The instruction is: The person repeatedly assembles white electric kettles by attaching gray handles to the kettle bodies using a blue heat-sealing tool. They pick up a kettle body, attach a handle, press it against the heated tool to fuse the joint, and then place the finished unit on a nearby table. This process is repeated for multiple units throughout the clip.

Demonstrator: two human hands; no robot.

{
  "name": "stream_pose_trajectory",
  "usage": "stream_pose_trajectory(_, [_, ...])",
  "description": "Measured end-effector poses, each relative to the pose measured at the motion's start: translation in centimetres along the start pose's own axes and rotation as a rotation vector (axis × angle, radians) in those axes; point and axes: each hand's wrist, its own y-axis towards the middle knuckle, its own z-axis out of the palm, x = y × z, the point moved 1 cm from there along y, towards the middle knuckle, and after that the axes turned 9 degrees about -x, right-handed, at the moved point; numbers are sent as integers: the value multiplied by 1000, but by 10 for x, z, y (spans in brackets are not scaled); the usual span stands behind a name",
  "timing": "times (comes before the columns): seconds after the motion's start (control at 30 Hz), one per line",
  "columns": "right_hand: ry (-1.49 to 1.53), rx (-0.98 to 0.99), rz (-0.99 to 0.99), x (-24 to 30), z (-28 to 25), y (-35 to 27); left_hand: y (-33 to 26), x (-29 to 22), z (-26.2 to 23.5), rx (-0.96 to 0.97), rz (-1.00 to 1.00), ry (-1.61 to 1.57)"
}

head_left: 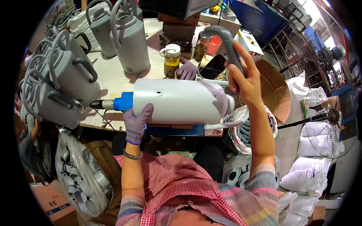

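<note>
Canister (177, 107), lt grey, is the main thing in the head view: lying on its side over the table (109, 73), long axis L–R across the person's front, neck (229, 103) at its R end. Small dark hole shows in its upper face, nearer the L end. Lt grey loop (237, 122) swings out past the neck.

L hand (137, 122), gloved purple, sits at canister's near L end, thumb laid up on its wall; other fingers mostly hidden, so can't tell if they're gripping or just bracing.

R hand (245, 77), bare, is up above canister's R end, fingers curled round a dk grey curved handle (222, 34). Handle stands approx upright, i.e. crosswise to canister's axis, bend on top & leaning L; its lower end is behind the hand, so can't tell if it touches canister. Key relation: canister body lies L of & below R hand; R hand's nearer the neck, L hand has the opp. end.

Around canister: blue tool (122, 101) w/ black tip juts past its L end; jar w/ white lid (172, 60) & spare purple glove (186, 69) just behind it; tall grey canister (130, 43) stands behind, to its L; cardboard (277, 90) is off its R end.
</note>
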Motion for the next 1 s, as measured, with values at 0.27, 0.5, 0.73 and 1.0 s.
stream_pose_trajectory(0.27, [-291,193,165,-20,37,18,1,3,-1,-13,11,-1])
stream_pose_trajectory(0.5, [-422,408,263,-22,46,27,2,-1,-3,8,-11,81])
stream_pose_trajectory(0.73, [-416,470,346,-26,46,32,3,-1,2,-12,-76,51])
stream_pose_trajectory(1.0, [-373,441,367,-28,41,30,6,5,-1,-9,-31,118])
